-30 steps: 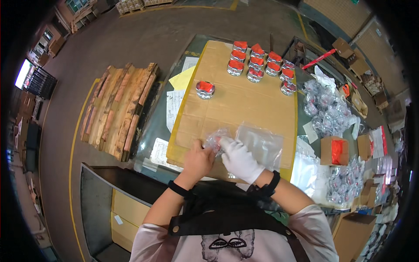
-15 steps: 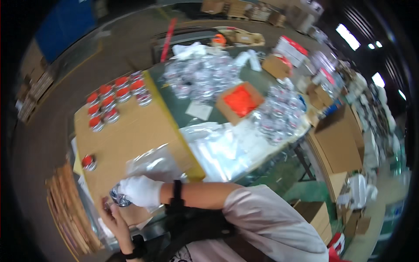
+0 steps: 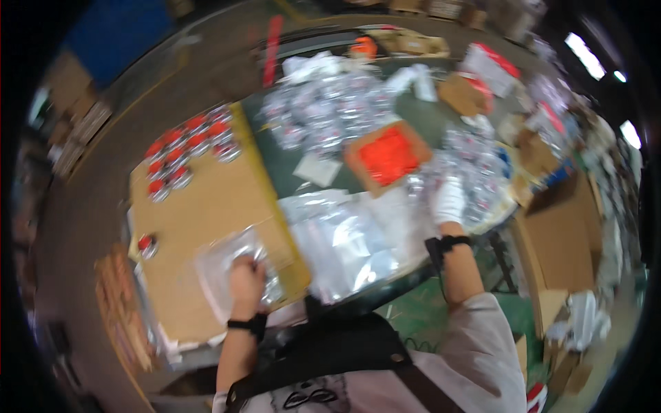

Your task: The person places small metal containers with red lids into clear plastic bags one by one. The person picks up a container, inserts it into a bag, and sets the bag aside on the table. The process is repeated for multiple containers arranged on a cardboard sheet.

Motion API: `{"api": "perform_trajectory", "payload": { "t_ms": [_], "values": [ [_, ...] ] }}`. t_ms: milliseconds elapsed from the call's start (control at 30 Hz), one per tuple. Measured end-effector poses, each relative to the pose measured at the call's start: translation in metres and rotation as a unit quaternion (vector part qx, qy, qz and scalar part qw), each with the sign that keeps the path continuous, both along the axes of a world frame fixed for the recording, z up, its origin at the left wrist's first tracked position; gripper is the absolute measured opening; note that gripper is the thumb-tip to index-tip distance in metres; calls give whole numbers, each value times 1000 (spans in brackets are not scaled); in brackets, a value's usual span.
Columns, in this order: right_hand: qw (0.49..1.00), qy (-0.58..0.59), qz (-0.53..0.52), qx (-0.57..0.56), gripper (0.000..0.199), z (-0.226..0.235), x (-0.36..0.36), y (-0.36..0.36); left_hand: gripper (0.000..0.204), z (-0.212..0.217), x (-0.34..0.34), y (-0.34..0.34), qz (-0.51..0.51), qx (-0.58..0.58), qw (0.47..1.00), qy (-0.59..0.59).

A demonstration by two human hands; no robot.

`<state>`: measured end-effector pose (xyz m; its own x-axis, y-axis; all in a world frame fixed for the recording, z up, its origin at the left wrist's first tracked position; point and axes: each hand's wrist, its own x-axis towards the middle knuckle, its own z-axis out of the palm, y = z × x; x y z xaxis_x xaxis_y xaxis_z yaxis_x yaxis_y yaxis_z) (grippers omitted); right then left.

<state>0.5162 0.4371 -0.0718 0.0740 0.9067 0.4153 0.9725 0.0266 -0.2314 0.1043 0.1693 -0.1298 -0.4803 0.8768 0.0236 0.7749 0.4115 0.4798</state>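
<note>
My bare left hand (image 3: 247,278) is closed over a clear plastic bag (image 3: 219,268) near the cardboard sheet's front edge. What its fingers hold, if anything, is hidden. Shiny crumpled film (image 3: 270,283) lies just right of that hand. Far to the right, my white-gloved right hand (image 3: 449,201) reaches into a heap of clear-wrapped items (image 3: 475,162); its fingers are blurred. A single red-topped silver container (image 3: 147,245) stands at the cardboard's left edge. Several more red-topped containers (image 3: 176,155) are grouped in rows at its far end.
Cardboard (image 3: 196,213) covers the table's left part. Flat clear bags (image 3: 354,244) lie at centre, below an open box with red contents (image 3: 389,157). Another wrapped heap (image 3: 323,107) sits at the back. A large carton (image 3: 561,234) stands right; stacked boards (image 3: 124,310) stand left.
My right hand has swung from beside my left hand, where it held a dark, shiny item, across to the right-hand heap. My left hand has moved rightward onto the clear bag.
</note>
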Motion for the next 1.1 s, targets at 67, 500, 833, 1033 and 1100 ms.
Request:
{"api": "perform_trajectory", "payload": {
  "t_ms": [67, 500, 833, 1033, 1100],
  "values": [
    [967, 228, 102, -48, 28, 4, -55, -32, 16, -4, -2, 6, 7, 65, 997, -30],
    [613, 419, 444, -501, 16, 90, -390, -218, 24, 116, -84, -111, 228, 257, 764, -546],
    [648, 180, 695, -256, 19, 30, -627, -259, 22, 132, -205, -291, 450, 473, 689, -315],
    [758, -149, 619, -137, 19, 6, -677, -228, 15, 159, -226, -240, 358, 222, 907, -20],
    [750, -86, 608, -245, 23, 30, -651, -218, 24, 126, -228, -211, 281, 157, 947, -15]
  ]
}}
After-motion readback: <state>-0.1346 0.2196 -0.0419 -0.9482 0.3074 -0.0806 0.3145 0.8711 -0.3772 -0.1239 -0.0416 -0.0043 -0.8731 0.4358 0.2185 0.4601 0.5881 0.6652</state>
